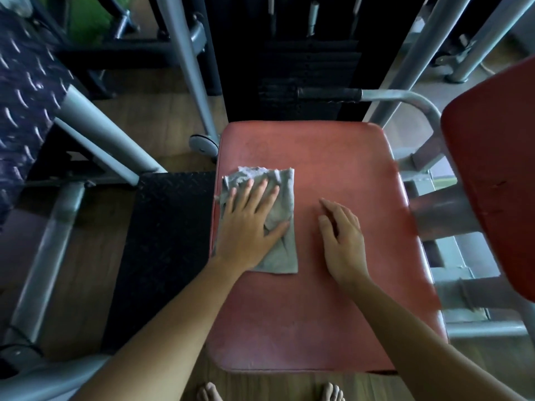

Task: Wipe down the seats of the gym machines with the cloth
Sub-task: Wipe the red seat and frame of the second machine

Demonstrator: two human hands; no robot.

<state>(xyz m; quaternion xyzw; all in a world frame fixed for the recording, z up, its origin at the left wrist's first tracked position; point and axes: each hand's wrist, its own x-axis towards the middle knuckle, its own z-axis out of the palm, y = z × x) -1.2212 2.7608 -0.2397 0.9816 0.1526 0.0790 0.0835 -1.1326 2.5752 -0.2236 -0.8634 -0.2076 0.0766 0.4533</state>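
A worn red padded seat (341,299) fills the middle of the head view. On its left part lies a grey cloth (282,250), crumpled at its far end. My left hand (249,227) lies flat on the cloth with fingers spread, pressing it to the seat near the left edge. My right hand (343,238) rests on the bare seat to the right of the cloth, fingers loosely apart, holding nothing. The two hands are apart.
A red back pad (492,175) stands at the right on grey steel tubes (440,215). A black-gripped handle (327,95) and weight stack lie behind the seat. A black tread plate (165,241) and grey frame bars (98,140) stand left. My bare feet (210,393) are on the wood floor.
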